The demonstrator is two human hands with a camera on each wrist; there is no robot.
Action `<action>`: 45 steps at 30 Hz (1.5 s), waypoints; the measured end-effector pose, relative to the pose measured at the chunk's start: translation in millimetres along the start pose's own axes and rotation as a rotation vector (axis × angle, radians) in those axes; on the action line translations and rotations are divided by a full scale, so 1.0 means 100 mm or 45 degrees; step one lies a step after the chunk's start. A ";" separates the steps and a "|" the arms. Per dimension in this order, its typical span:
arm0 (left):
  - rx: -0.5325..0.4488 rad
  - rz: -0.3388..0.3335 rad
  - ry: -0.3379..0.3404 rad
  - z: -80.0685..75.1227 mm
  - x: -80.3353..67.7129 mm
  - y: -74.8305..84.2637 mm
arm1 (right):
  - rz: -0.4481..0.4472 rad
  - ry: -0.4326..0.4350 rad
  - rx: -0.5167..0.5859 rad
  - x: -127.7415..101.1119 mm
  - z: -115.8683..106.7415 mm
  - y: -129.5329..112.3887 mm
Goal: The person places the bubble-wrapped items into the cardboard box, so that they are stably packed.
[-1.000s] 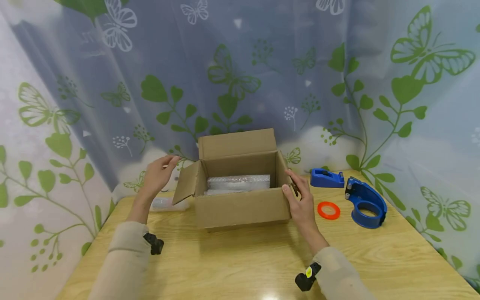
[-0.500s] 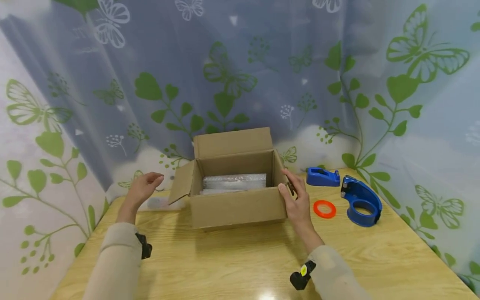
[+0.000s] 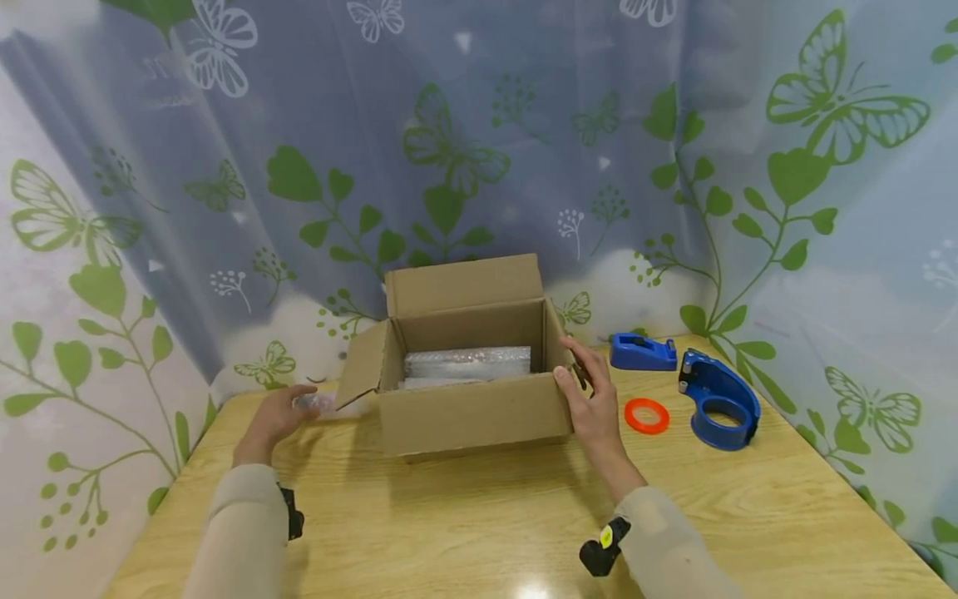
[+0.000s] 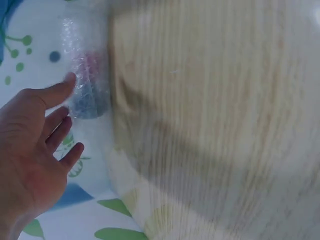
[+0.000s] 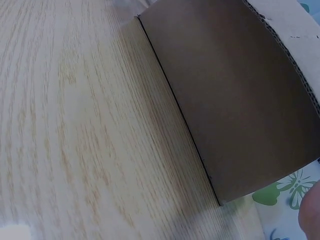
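An open cardboard box [image 3: 475,416] stands on the table, its front wall also filling much of the right wrist view. Inside lie bubble-wrapped packages [image 3: 467,363]. My right hand [image 3: 595,412] grips the box at its front right corner, thumb on the front edge and fingers along the right side. To the left of the box, partly hidden by its left flap [image 3: 362,363], lies a bubble-wrapped roll [image 4: 87,75] with pink and dark contents. At its end is my left hand [image 4: 37,145], thumb against or just beside the wrap, fingers loosely bent and spread.
Right of the box lie an orange-red tape roll [image 3: 647,416], a small blue tape dispenser [image 3: 644,353] and a larger blue tape dispenser [image 3: 722,408]. A patterned curtain [image 3: 479,166] hangs behind the wooden table [image 3: 464,524].
My left hand has left the area by the box's left flap, moving left and down to the bubble-wrapped roll. My right hand keeps its grip on the box.
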State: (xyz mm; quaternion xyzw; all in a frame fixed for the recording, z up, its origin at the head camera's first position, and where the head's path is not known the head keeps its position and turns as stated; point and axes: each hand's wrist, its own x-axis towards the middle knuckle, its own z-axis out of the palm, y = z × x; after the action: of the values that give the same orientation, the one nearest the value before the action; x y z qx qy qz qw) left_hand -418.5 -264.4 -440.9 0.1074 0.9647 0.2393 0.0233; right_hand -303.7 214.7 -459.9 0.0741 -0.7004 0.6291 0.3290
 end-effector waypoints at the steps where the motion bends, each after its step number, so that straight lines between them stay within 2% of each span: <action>1: 0.038 -0.003 0.003 0.01 0.00 -0.01 | -0.001 -0.002 0.009 0.00 0.00 0.00; 6: 0.309 -0.039 0.041 0.03 -0.08 0.00 | -0.019 -0.022 0.033 -0.01 0.00 0.01; 9: 0.356 -0.033 0.102 0.09 -0.13 -0.01 | -0.023 -0.016 0.018 0.01 0.00 0.06; 12: 0.319 -0.023 0.181 0.16 -0.17 -0.02 | -0.023 -0.013 0.007 0.01 -0.02 0.05; 15: 0.261 -0.004 0.218 0.23 -0.20 -0.06 | -0.020 -0.023 -0.003 0.02 -0.03 0.04; 20: 0.146 0.035 0.207 0.27 -0.21 -0.14 | -0.019 -0.025 0.012 0.02 -0.03 0.05; 28: 0.055 -0.036 0.196 0.23 -0.26 -0.15 | -0.034 -0.002 0.020 0.02 0.00 0.01; 35: -0.084 -0.050 0.237 0.04 -0.29 -0.13 | 0.000 -0.036 0.043 -0.03 0.00 -0.34; 38: -0.142 -0.045 0.253 -0.09 -0.31 -0.06 | 0.003 -0.034 0.037 -0.03 -0.01 -0.36; 45: -0.169 -0.060 0.288 -0.30 -0.31 0.02 | -0.018 -0.016 0.021 -0.02 0.00 -0.34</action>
State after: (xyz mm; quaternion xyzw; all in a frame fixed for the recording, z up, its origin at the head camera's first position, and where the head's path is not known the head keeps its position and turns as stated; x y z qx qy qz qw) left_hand -390.7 -283.0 -413.5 0.0554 0.9454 0.3127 -0.0732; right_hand -284.3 207.0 -432.7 0.0857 -0.6969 0.6319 0.3282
